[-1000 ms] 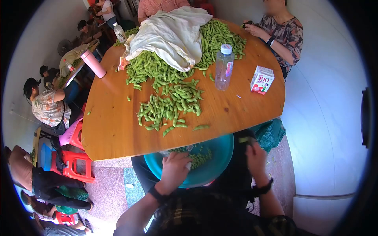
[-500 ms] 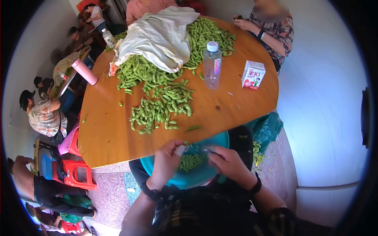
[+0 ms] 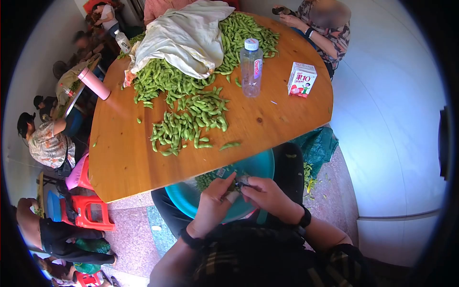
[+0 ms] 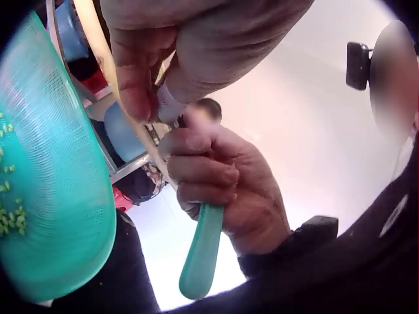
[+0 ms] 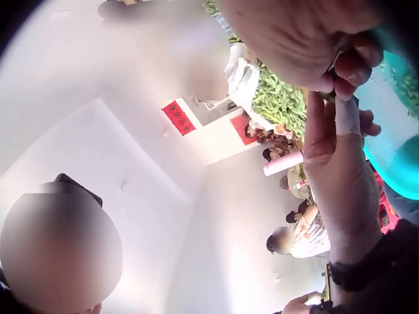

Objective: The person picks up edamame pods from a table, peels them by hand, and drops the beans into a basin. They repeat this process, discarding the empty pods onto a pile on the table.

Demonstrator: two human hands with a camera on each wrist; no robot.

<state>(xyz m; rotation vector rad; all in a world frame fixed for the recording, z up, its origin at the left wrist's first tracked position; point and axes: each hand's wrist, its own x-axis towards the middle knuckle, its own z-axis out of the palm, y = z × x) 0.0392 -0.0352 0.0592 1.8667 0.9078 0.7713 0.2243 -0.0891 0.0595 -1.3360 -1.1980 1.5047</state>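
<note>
Over the teal basin (image 3: 268, 167), both hands meet at the fingertips. My left hand (image 3: 213, 200), with a white wrap (image 5: 347, 119) round its thumb, pinches a green bean pod (image 4: 164, 67), mostly hidden by the fingers. Curled round a teal handle (image 4: 203, 252) is my right hand (image 3: 271, 197); the handle sticks out below the fist, and the tool's dark working end sits beside the left thumb. Shelled green beans (image 4: 12, 221) lie in the basin. On the wooden table (image 3: 138, 167) ahead, loose bean pods (image 3: 189, 126) spread toward the near edge.
A pale cloth (image 3: 179, 40) covers part of the pod heap. A clear bottle (image 3: 251, 71), a drink carton (image 3: 302, 80) and a pink flask (image 3: 94, 84) stand on the table. A green sack (image 3: 315, 146) is at the right; red stools (image 3: 91, 213) are at the left.
My right hand has come from the right side, beyond the basin, to my left hand's fingertips. The left hand has shifted from low over the basin to meet it. The head view has shifted slightly.
</note>
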